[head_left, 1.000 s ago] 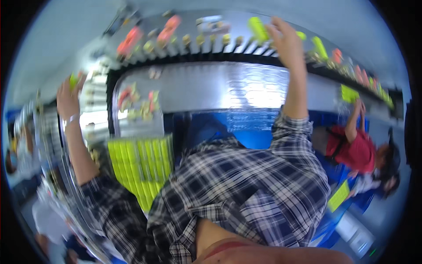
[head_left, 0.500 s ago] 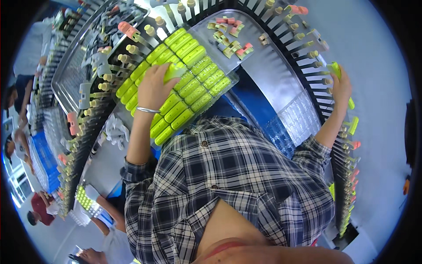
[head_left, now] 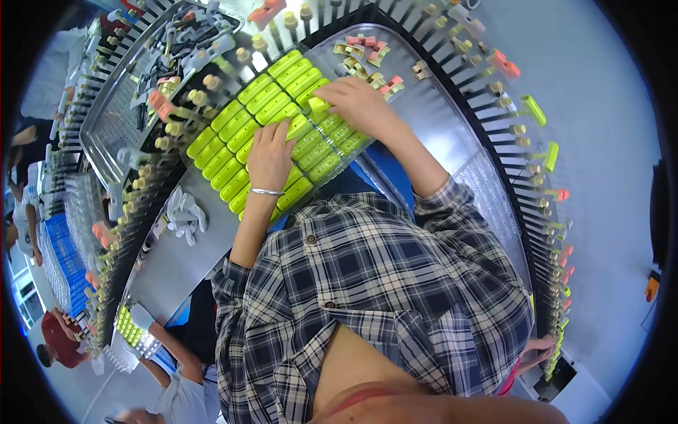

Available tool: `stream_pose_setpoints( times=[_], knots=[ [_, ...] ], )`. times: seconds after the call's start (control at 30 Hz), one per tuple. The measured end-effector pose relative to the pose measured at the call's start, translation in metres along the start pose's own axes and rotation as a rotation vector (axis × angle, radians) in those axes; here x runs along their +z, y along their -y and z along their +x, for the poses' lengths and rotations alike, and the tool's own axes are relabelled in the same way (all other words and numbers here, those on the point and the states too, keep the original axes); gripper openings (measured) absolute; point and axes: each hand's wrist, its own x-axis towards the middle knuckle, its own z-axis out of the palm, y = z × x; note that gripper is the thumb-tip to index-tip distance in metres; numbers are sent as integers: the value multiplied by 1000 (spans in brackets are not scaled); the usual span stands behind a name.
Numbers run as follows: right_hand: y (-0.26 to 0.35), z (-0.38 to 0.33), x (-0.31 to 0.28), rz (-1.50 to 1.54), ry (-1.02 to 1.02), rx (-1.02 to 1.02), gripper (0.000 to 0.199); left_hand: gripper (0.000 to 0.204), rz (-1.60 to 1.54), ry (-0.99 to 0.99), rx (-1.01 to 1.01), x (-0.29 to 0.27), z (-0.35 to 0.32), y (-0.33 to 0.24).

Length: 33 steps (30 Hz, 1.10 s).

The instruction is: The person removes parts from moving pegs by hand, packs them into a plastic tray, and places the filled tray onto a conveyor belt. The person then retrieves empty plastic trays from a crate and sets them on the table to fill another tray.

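Bright yellow-green oblong plastic pieces lie in rows in a clear plastic tray in front of me. My left hand is over the tray's middle, its fingers closed on one yellow-green piece. From the right, my right hand reaches in over the tray's far right part. Its fingertips pinch another yellow-green piece, tilted above the rows. The fingers partly cover both pieces. Under the right forearm, the tray's pockets look more see-through and textured than the filled rows.
A black rail with upright pegs curves around the metal worktop. Some pegs carry yellow-green pieces or coral ones. Coral and cream clips lie beyond the tray. White gloves lie at left. A co-worker is at lower left.
My right hand has come from the right-hand pegs to the tray, with a yellow-green piece. My left hand has shifted slightly nearer. Pieces on the right-hand rail have moved farther away.
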Motion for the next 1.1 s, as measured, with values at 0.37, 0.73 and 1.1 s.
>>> stream_pose_setpoints(
  times=[0.37,0.73,1.1],
  knots=[
    [82,31,55,146,-48,-203,39,40,139,-161,-338,-50,-102,36],
    [54,60,-91,76,-422,-192,31,43,89,-351,79,-144,80,9],
    [-7,228,-124,-469,-215,-676,28,68,280,368,-220,-195,212,71]
  ],
)
